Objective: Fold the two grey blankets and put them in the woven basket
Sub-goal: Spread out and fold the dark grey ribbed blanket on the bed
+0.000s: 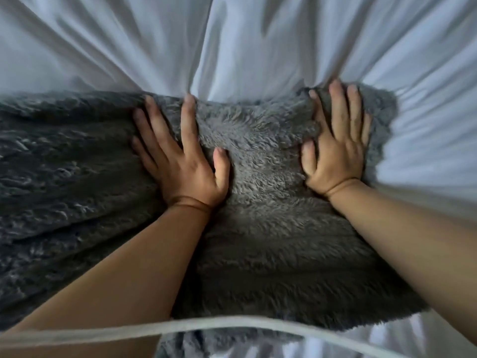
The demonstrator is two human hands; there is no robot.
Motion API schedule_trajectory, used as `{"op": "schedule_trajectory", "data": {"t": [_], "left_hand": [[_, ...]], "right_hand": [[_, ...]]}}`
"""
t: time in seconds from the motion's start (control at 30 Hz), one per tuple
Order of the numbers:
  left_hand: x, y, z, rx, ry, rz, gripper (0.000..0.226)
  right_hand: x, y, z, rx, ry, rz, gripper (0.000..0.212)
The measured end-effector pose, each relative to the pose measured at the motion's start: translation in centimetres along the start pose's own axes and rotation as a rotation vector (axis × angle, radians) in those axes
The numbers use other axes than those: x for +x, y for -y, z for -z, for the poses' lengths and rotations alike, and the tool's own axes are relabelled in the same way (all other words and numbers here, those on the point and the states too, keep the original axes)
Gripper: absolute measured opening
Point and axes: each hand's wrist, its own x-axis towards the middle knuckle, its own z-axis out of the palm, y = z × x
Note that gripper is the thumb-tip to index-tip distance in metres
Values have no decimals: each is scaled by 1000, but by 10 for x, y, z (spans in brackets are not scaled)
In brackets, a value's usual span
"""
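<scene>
Left grip [180, 161] and right grip [335, 148] both wide, flat, holding nothing; grey blanket [258, 228] lies right under them on the bed [258, 47]. Press outward from between the grips and square the edge at the fingertips before the next fold.

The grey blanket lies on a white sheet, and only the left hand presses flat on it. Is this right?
Not only the left hand: in the head view the right hand presses flat on the grey blanket too. It does lie on the white sheet.
</scene>
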Motion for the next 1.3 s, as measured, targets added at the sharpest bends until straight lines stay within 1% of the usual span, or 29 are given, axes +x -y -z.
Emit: {"op": "schedule_trajectory", "data": {"t": [0.2,0.4,0.5,0.6,0.63,0.7,0.77,0.8,0.87,0.9,0.93,1.0,1.07,1.17,1.2,1.27,1.3], "left_hand": [[-1,-2,0,-1,-3,-18,81],[0,-3,14,-3,-13,-23,71],[-2,-7,40,31,97,25,68],[-2,-12,75,14,285,74,67],[-4,-13,90,15,355,79,68],[-12,-14,120,32,484,70,71],[-31,-16,149,44,593,41,72],[-45,-16,161,38,644,36,72],[-73,-15,178,15,755,42,68],[-87,-14,183,17,806,43,67],[-99,-13,186,34,841,44,66],[-119,-9,189,78,852,50,67],[-131,-6,192,95,848,62,69],[-134,-5,196,100,873,73,71],[-132,-5,199,92,893,80,70],[-124,-6,204,58,927,99,66],[-120,-6,208,39,930,102,63]], "right_hand": [[-1,-4,-5,-6,-59,39,66],[-2,-4,8,8,-12,19,64],[-5,2,33,20,83,2,60],[-13,5,67,82,172,-48,57],[-21,4,81,125,167,-97,60],[-47,0,107,196,71,-249,67],[-83,-10,124,286,-15,-512,70],[-104,-15,128,401,0,-684,70],[-143,-20,131,757,174,-1053,72],[-159,-21,130,916,291,-1162,74],[-171,-24,127,1031,382,-1198,76],[-183,-28,121,1166,464,-1188,82],[-180,-28,120,1223,496,-1146,84],[-167,-28,127,1211,598,-1075,64],[-163,-30,129,1200,636,-1059,64],[-155,-33,135,1173,683,-1029,76],[-152,-32,139,1170,695,-1014,78]]}}
